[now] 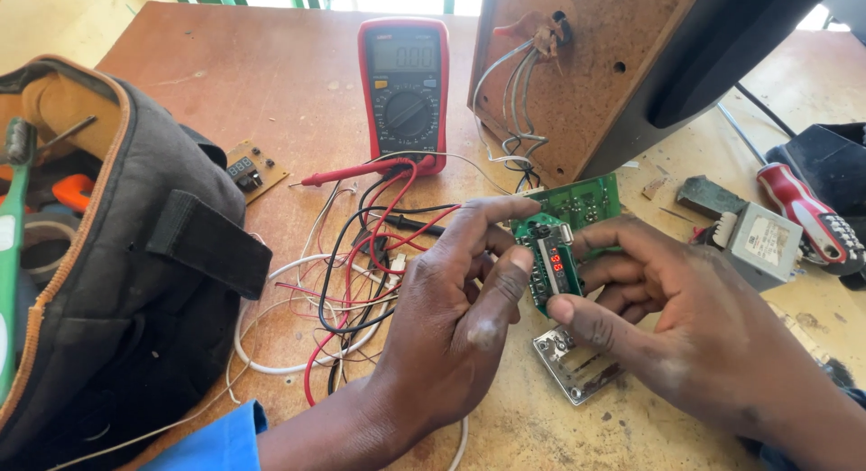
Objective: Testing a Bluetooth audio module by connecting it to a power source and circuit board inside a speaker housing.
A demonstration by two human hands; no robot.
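- Left hand (456, 322) and right hand (695, 331) pinch the small green circuit board (552, 263) by its edges
- Looks light, stiff, fragile: edges are the safest hold

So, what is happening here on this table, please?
A person holds a small green circuit board with a lit red digit display between both hands: the left hand grips its left edge, the right hand its right side. Behind them a red multimeter lies on the wooden table, its probes among tangled wires. An open tool bag sits at left.
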